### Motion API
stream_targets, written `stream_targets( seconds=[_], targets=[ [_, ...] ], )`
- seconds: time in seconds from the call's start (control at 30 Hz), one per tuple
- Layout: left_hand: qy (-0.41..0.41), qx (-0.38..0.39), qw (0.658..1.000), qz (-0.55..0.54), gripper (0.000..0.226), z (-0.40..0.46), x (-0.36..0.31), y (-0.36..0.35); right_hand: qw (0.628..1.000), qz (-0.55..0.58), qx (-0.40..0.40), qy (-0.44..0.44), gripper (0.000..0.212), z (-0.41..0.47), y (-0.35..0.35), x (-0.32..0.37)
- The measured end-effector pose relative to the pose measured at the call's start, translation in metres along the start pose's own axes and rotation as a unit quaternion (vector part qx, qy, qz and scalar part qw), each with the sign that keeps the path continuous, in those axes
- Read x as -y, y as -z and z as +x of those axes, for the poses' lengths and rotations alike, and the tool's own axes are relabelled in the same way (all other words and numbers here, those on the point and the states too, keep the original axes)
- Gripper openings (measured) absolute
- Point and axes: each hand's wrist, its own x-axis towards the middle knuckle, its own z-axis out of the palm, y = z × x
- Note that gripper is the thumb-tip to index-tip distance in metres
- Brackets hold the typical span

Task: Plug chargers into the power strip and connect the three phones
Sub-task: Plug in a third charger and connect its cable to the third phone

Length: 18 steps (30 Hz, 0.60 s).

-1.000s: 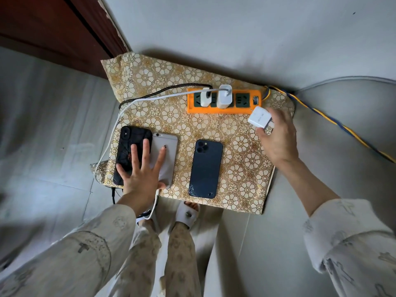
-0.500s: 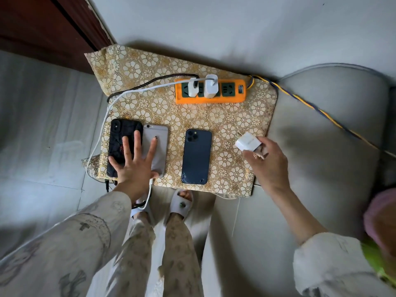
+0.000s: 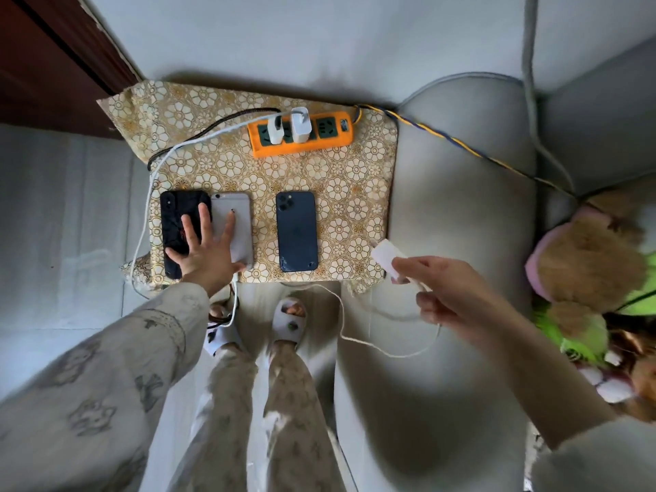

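The power strip point(image 3: 301, 134) has its right socket free, two chargers point(image 3: 291, 128) filling the sockets left of it.

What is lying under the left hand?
Under the left hand lie a black phone and a silver phone, side by side on the cloth. Their lower parts are covered by it.

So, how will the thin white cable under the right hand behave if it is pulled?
The thin white cable is probably floppy: it sags in loose curves. It looks light, so it should follow the right hand easily. Its slack loop may drag or snag on the grey sofa cushion.
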Motion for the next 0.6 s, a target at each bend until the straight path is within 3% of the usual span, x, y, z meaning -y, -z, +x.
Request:
stream_targets(
  seconds=[0.13,0.27,0.4,0.6],
  targets=[
    [-0.007,0.008,1.0,-0.025,0.091,-0.002,0.002,0.004,0.986,-0.091,-0.048,0.131,0.043,-0.002,-0.012,0.019],
    [-0.002,-0.009,1.0,-0.018,0.097,0.0,0.0,-0.001,0.91,-0.29,-0.12,0.271,0.049,0.036,-0.028,0.047],
    [0.026,-0.048,0.998,0.013,0.101,0.003,-0.008,-0.013,0.841,-0.407,-0.164,0.317,0.059,0.086,-0.04,0.073],
    [0.06,-0.017,0.998,0.007,0.106,0.014,-0.018,-0.014,0.747,-0.517,-0.198,0.369,0.047,0.151,-0.062,0.113]
  ],
)
